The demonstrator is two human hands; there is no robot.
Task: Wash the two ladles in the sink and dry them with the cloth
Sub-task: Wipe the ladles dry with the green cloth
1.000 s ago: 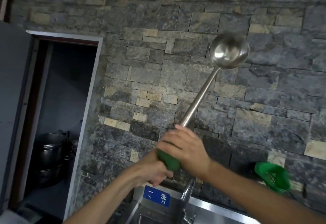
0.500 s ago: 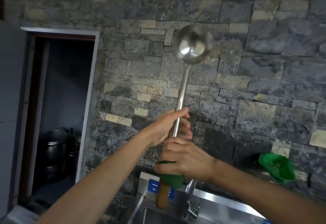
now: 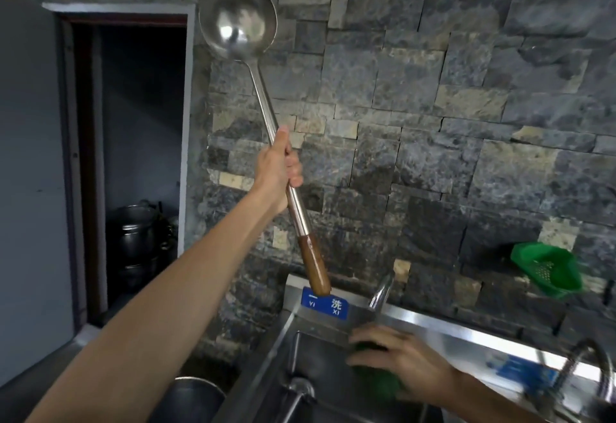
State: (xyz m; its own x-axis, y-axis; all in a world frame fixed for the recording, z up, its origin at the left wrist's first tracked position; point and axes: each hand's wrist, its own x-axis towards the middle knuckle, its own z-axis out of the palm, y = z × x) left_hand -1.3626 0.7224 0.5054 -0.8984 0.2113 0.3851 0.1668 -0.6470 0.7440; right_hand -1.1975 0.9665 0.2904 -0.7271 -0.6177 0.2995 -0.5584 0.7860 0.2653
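A long steel ladle [image 3: 263, 95] with a brown wooden grip stands nearly upright in front of the stone wall, bowl at the top, tilted left. My left hand [image 3: 278, 172] is closed around the middle of its shaft. My right hand [image 3: 396, 362] is down over the steel sink [image 3: 290, 326], holding a green cloth [image 3: 380, 381] that shows under the fingers. A second ladle's handle [image 3: 296, 396] appears to lie in the sink basin at the bottom; its bowl is out of sight.
A tap [image 3: 381, 292] rises behind the sink beside a blue sign [image 3: 325, 302]. Another tap [image 3: 590, 366] is at the right. A green plastic strainer [image 3: 546, 269] hangs on the wall. An open doorway at left shows stacked pots [image 3: 136, 239]. A metal pot rim [image 3: 196, 392] sits bottom left.
My right hand with the green cloth has left the ladle's handle and dropped to the sink. My left hand now holds the ladle alone, and its bowl has swung to the left.
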